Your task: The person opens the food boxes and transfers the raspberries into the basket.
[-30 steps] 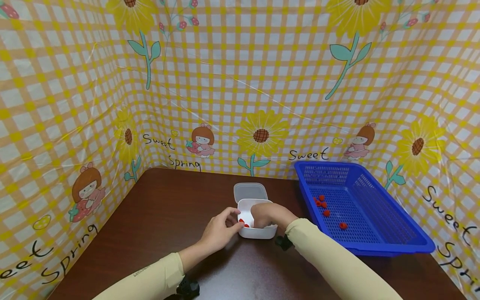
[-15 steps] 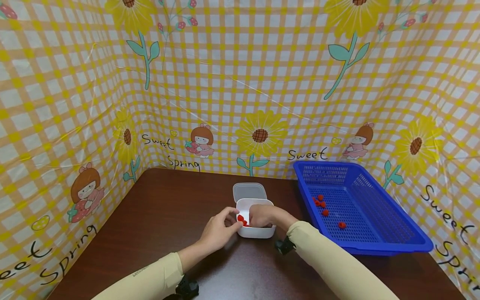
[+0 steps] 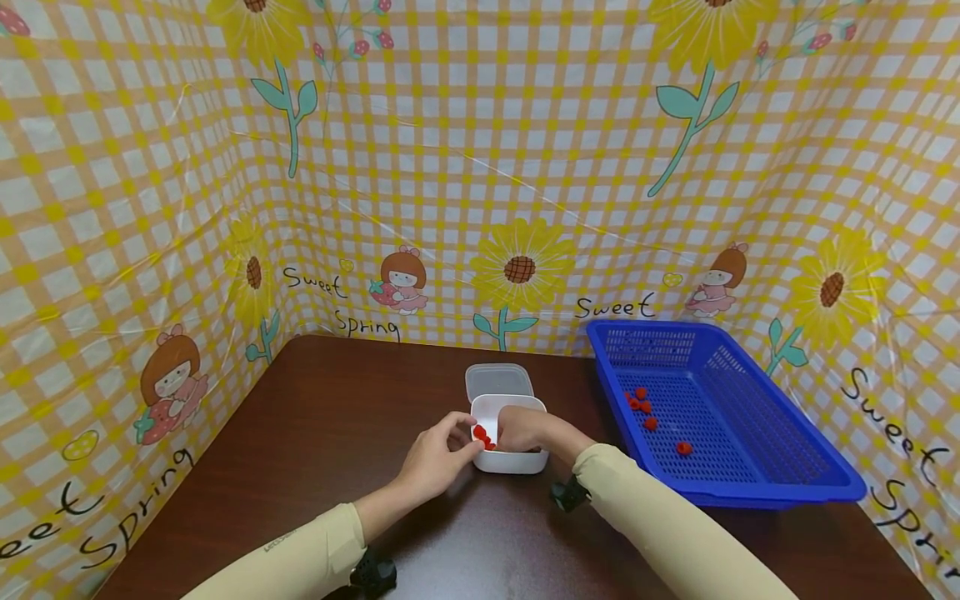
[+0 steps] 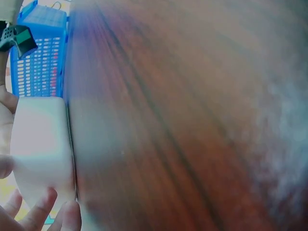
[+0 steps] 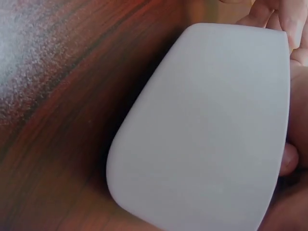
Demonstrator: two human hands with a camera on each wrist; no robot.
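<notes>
A small white box (image 3: pixel 512 463) stands on the dark wooden table with its top uncovered. My left hand (image 3: pixel 437 454) holds its left side, fingertips (image 4: pixel 45 199) against the outer wall in the left wrist view. My right hand (image 3: pixel 521 429) reaches down into the box from the right; its fingertips are hidden inside, and I cannot tell what they hold. Several red raspberries (image 3: pixel 481 434) lie in the box's left part, beside my left thumb. The right wrist view is mostly filled by the box's smooth outer wall (image 5: pixel 202 130).
A translucent lid (image 3: pixel 498 380) lies just behind the box. To the right sits a blue perforated basket (image 3: pixel 750 492) with several raspberries (image 3: pixel 650 423) near its left side. Checked cloth (image 3: pixel 450 175) with sunflowers hangs around the back and sides of the table (image 3: pixel 360 400).
More raspberries show at the box's left end, now heaped against the left wall. My right hand has shifted slightly left inside the box. The left hand stays in place.
</notes>
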